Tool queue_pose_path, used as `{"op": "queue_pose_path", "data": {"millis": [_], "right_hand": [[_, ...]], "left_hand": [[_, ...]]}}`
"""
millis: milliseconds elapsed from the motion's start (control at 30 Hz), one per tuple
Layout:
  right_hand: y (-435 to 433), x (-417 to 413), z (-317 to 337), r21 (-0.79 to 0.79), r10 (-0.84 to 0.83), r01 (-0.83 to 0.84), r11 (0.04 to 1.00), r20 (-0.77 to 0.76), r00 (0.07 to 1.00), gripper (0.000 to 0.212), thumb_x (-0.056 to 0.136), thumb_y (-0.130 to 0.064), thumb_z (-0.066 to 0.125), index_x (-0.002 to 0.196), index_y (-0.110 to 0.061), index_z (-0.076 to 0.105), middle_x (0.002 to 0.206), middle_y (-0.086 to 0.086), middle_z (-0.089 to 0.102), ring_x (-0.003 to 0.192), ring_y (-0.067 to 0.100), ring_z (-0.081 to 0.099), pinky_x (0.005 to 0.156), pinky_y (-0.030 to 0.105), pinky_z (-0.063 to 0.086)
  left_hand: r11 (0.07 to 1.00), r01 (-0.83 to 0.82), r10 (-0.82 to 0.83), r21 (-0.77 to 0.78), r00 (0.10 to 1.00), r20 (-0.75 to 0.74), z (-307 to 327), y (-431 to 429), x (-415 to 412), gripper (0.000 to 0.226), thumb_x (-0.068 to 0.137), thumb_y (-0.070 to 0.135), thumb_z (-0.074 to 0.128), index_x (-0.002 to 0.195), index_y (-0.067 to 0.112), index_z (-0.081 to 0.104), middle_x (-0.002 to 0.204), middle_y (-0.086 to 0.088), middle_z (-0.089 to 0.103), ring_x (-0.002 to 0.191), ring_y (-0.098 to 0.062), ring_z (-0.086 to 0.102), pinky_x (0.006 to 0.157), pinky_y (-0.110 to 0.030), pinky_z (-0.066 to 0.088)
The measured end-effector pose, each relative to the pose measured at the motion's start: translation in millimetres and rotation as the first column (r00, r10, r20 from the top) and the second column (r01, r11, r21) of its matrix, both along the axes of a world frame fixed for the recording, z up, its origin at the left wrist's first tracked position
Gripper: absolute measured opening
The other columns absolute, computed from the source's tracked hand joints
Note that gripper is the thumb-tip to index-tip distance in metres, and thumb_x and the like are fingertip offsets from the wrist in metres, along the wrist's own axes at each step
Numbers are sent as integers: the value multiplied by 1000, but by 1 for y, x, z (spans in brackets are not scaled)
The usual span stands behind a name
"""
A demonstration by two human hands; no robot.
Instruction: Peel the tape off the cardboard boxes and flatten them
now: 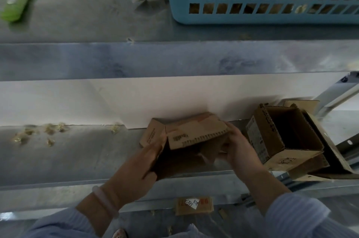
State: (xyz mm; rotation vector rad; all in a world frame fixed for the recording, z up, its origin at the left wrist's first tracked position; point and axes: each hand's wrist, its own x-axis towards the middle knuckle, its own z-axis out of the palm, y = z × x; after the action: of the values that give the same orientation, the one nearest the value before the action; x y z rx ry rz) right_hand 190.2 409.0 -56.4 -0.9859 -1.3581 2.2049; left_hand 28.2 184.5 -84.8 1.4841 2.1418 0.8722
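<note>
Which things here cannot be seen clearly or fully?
Head view:
- Contents of the blue basket: blurred behind grid wall.
- Print on the held box: too small, blurred.
- Fingertips of the left hand: hidden by that box.
- Bottom of the open box: too dark.
- The green object: blurred, kind unclear.

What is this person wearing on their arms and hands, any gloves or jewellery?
No gloves: the left hand and right hand are bare. The left sleeve and right sleeve are pale blue cloth with fine stripes. A pale, smooth bangle sits on the left wrist; the right wrist shows none.
</note>
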Motion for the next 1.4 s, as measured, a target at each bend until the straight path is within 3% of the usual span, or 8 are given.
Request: {"op": "queue_pose_path", "data": {"millis": [100, 233, 433, 600, 700, 1033, 1267, 1400], "right_hand": [[15, 10, -5, -133, 25, -10, 991, 111, 994, 51, 99, -54, 35, 120, -19, 64, 111, 15, 71, 103, 34, 67, 88, 54, 53], [21, 22, -19, 27, 225, -261, 965, 425, 877, 32, 87, -24, 71, 116, -13, 64, 103, 7, 74, 96, 26, 70, 86, 44, 56], [-6, 21, -52, 100, 210, -315, 944, 554, 806, 22, 86, -20, 71, 107, -22, 63, 105, -1, 70, 101, 21, 64, 95, 46, 51], [-22, -4, -60, 338, 153, -504, 795, 693, 704, 31, 82, -35, 74, 106, -28, 56, 97, -17, 62, 95, 6, 58, 84, 25, 47], [-23, -18, -57, 470, 79, -574, 671, 724, 686, 42, 79, -41, 75, 112, -34, 50, 95, -21, 61, 88, 2, 56, 79, 21, 45], [-30, -27, -61, 460, -32, -784, 417, 869, 493, 73, 78, -65, 62, 135, -26, 37, 127, -3, 48, 120, 18, 47, 103, 37, 43], [-36, -24, -72, 513, -64, -793, 328, 850, 524, 104, 84, -66, 47, 154, -16, -10, 161, -1, -15, 149, 18, -8, 121, 35, 2], [-28, -27, -78, 581, -39, -736, 348, 793, 607, 90, 93, -58, 44, 155, -21, -10, 163, -5, -5, 149, 15, 2, 120, 30, 2]], "left_hand": [[988, 143, -154, -65, 966, -207, -8, -5, 3, 79, 83, 17, 44, 152, 39, 12, 156, 20, 17, 136, -1, 31, 107, -15, 31], [957, 243, -285, -158, 891, -354, -24, -10, 12, 74, 75, 20, 41, 146, 36, 33, 155, 10, 31, 133, -10, 42, 103, -29, 40], [984, -6, -65, -180, 921, -385, -56, -6, 16, 54, 93, 47, 39, 144, 31, 38, 145, 9, 43, 128, -12, 44, 101, -37, 46], [954, -135, -26, -268, 852, -522, -74, 6, 4, 71, 83, 70, 41, 137, 23, 50, 143, -2, 47, 130, -27, 46, 113, -42, 25], [946, -194, 34, -258, 855, -518, -73, 3, -3, 73, 78, 76, 45, 127, 24, 57, 133, -2, 55, 124, -27, 50, 109, -47, 34], [934, -286, 128, -214, 827, -548, -70, 6, -9, 82, 73, 82, 43, 128, 22, 58, 124, -2, 56, 114, -28, 52, 99, -49, 41], [921, -246, 51, -301, 844, -535, -81, 8, -13, 90, 81, 83, 28, 141, 19, 46, 155, -7, 31, 143, -27, 29, 111, -50, 21], [919, -238, 41, -313, 850, -525, -82, 9, -15, 90, 82, 84, 25, 143, 20, 44, 155, -6, 31, 142, -26, 30, 111, -49, 18]]}}
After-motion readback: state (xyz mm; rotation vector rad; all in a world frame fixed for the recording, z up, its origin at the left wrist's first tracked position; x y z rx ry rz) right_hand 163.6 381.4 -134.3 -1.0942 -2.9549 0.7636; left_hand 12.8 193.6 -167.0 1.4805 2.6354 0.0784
